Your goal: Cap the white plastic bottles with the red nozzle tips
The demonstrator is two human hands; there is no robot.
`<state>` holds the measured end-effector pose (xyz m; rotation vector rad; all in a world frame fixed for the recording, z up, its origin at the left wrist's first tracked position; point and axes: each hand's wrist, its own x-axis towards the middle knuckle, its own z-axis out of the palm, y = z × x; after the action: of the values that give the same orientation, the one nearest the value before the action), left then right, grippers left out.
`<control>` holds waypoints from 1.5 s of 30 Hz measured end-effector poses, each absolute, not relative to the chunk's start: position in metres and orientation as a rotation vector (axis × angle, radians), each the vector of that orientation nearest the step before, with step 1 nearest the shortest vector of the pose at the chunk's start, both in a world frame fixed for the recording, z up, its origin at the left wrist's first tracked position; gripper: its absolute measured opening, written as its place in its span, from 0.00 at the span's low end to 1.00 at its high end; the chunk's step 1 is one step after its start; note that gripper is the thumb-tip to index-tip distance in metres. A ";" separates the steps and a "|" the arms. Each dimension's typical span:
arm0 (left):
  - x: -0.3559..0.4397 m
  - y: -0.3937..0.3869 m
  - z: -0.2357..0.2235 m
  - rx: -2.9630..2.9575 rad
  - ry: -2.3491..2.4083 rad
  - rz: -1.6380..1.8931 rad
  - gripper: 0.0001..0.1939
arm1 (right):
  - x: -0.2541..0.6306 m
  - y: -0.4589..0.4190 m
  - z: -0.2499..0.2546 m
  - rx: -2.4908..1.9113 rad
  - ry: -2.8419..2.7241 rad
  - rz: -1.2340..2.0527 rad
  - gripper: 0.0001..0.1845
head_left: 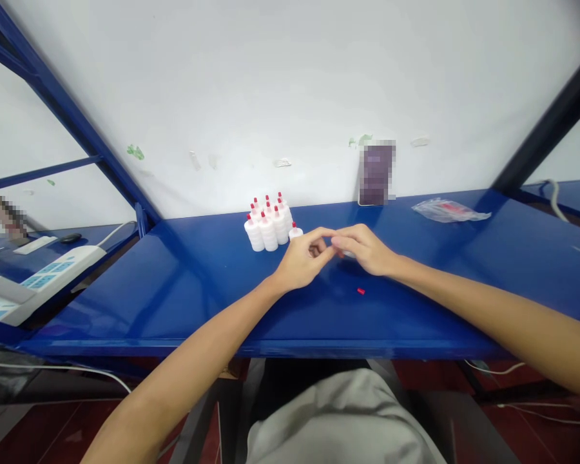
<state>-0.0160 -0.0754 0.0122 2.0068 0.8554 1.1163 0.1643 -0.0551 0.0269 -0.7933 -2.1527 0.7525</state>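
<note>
Both my hands meet above the middle of the blue table (174, 296). My left hand (303, 259) is curled, its fingertips pinched against the right hand. My right hand (365, 248) is closed round a small white bottle (348, 254), of which only a sliver shows. A tiny red cap (360, 291) lies loose on the table just in front of my hands. Behind and to the left stands a tight cluster of several white bottles with red caps (268, 225), and one more bottle (295, 231) stands at its right side.
A clear plastic bag with red contents (448, 211) lies at the back right. A blurred dark card (377, 174) leans on the white wall. A white power strip (43, 277) rests on the left-hand shelf. Blue frame struts run diagonally on both sides.
</note>
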 end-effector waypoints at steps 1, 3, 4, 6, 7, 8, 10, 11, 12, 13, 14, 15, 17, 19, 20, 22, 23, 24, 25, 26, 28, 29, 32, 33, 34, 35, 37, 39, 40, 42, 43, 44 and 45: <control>-0.015 -0.076 0.012 1.980 0.817 1.081 0.15 | 0.164 -0.055 0.027 -0.824 -2.146 0.794 0.28; -0.015 -0.077 0.013 1.932 0.758 1.031 0.15 | 0.164 -0.056 0.026 -0.859 -2.151 0.828 0.31; -0.015 -0.077 0.013 1.915 0.742 1.016 0.15 | 0.164 -0.056 0.025 -0.860 -2.164 0.822 0.31; -0.015 -0.078 0.013 1.904 0.730 0.997 0.14 | 0.164 -0.057 0.024 -0.849 -2.202 0.791 0.28; -0.015 -0.078 0.013 1.911 0.732 0.989 0.14 | 0.163 -0.057 0.024 -0.847 -2.216 0.774 0.27; -0.015 -0.078 0.013 1.925 0.738 0.984 0.14 | 0.163 -0.057 0.023 -0.848 -2.221 0.762 0.25; -0.015 -0.077 0.011 1.956 0.757 0.993 0.13 | 0.163 -0.056 0.022 -0.840 -2.205 0.767 0.24; -0.014 -0.077 0.011 1.966 0.764 1.008 0.13 | 0.163 -0.055 0.021 -0.823 -2.180 0.790 0.23; -0.014 -0.076 0.011 1.968 0.776 1.029 0.13 | 0.163 -0.054 0.021 -0.800 -2.148 0.827 0.22; -0.015 -0.075 0.012 1.957 0.798 1.071 0.12 | 0.163 -0.053 0.021 -0.782 -2.111 0.861 0.20; -0.016 -0.074 0.014 1.929 0.837 1.143 0.12 | 0.164 -0.051 0.021 -0.778 -2.074 0.883 0.19; -0.018 -0.072 0.017 1.883 0.897 1.247 0.12 | 0.166 -0.049 0.020 -0.794 -2.047 0.883 0.17; -0.024 -0.066 0.023 1.748 1.060 1.516 0.11 | 0.169 -0.044 0.020 -0.868 -2.040 0.820 0.13; -0.034 -0.060 0.029 1.627 1.214 1.725 0.10 | 0.172 -0.039 0.020 -0.973 -2.080 0.735 0.10; -0.039 -0.057 0.031 1.600 1.274 1.762 0.10 | 0.173 -0.036 0.019 -1.024 -2.108 0.708 0.09; -0.047 -0.051 0.032 1.606 1.357 1.751 0.11 | 0.174 -0.034 0.019 -1.113 -2.152 0.677 0.09; -0.049 -0.049 0.032 1.629 1.387 1.725 0.11 | 0.174 -0.033 0.019 -1.144 -2.164 0.670 0.09; -0.051 -0.048 0.031 1.661 1.412 1.696 0.11 | 0.173 -0.033 0.020 -1.164 -2.169 0.664 0.09; -0.052 -0.047 0.029 1.700 1.435 1.663 0.11 | 0.173 -0.034 0.020 -1.175 -2.167 0.659 0.10; -0.052 -0.046 0.028 1.746 1.457 1.621 0.11 | 0.172 -0.034 0.021 -1.180 -2.155 0.652 0.10; -0.051 -0.047 0.026 1.842 1.488 1.521 0.12 | 0.171 -0.035 0.021 -1.181 -2.120 0.630 0.11; -0.050 -0.049 0.025 1.883 1.499 1.489 0.12 | 0.171 -0.036 0.021 -1.181 -2.100 0.616 0.11; -0.047 -0.057 0.024 1.999 1.479 1.524 0.16 | 0.173 -0.033 0.020 -1.159 -2.049 0.588 0.11; -0.045 -0.061 0.023 2.073 1.424 1.528 0.16 | 0.174 -0.031 0.020 -1.152 -2.041 0.577 0.13; -0.043 -0.066 0.023 2.180 1.338 1.484 0.16 | 0.175 -0.029 0.019 -1.153 -2.035 0.559 0.14; -0.039 -0.072 0.023 2.312 1.223 1.384 0.15 | 0.175 -0.027 0.018 -1.158 -2.035 0.538 0.16; -0.030 -0.083 0.023 2.573 0.957 1.043 0.13 | 0.176 -0.024 0.017 -1.176 -2.041 0.505 0.19; -0.021 -0.093 0.024 2.737 0.762 0.724 0.15 | 0.175 -0.022 0.017 -1.194 -2.047 0.523 0.19; -0.017 -0.097 0.024 2.784 0.711 0.615 0.15 | 0.174 -0.022 0.017 -1.201 -2.050 0.552 0.19; -0.011 -0.100 0.024 2.816 0.671 0.501 0.14 | 0.172 -0.022 0.017 -1.204 -2.066 0.612 0.20; -0.010 -0.100 0.023 2.807 0.664 0.488 0.13 | 0.171 -0.023 0.017 -1.188 -2.083 0.634 0.22; -0.009 -0.100 0.022 2.784 0.659 0.493 0.13 | 0.171 -0.024 0.017 -1.158 -2.102 0.646 0.23; -0.009 -0.098 0.021 2.753 0.653 0.511 0.12 | 0.170 -0.025 0.017 -1.120 -2.122 0.646 0.23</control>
<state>-0.0087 -0.0982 0.0207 2.7532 0.6533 0.5115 0.1703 -0.0253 0.0172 -1.1197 -2.1217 0.6458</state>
